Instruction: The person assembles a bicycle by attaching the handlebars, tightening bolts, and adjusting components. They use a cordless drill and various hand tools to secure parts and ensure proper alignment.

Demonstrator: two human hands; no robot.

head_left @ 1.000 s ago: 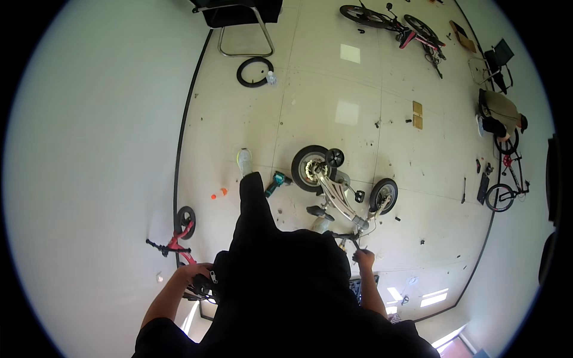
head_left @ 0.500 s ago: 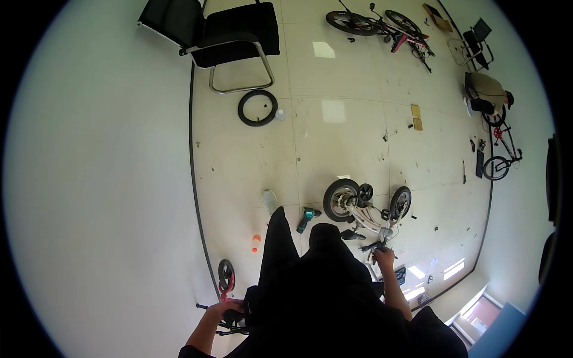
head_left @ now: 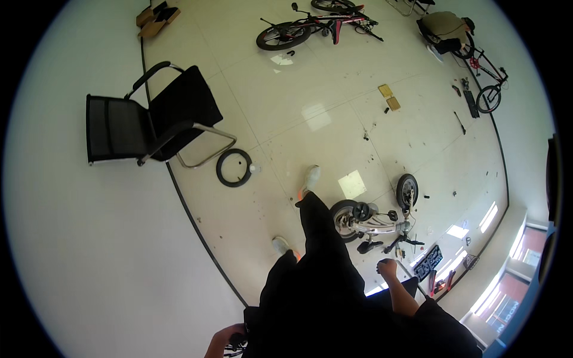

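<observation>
My right hand is closed at the lower right of centre, its fingers curled. What it holds, if anything, is too small to make out. Just beyond it a small silver bicycle lies on its side, its black handlebar and saddle pointing towards me. At the lower edge my left hand hangs beside my black clothing, its fingers mostly hidden. Black bicycle parts show under that hand; I cannot tell whether it grips them.
A black chair stands at left, with a loose tyre by its leg. A toolbox tray lies at right. Farther off are a black-and-red bicycle, yellow pads, an open cardboard box and a person crouching at another bicycle.
My view has turned and moved forward, with my feet in a new stance. My right hand is now apart from the silver bicycle's handlebar. The drill and orange bottle are out of sight.
</observation>
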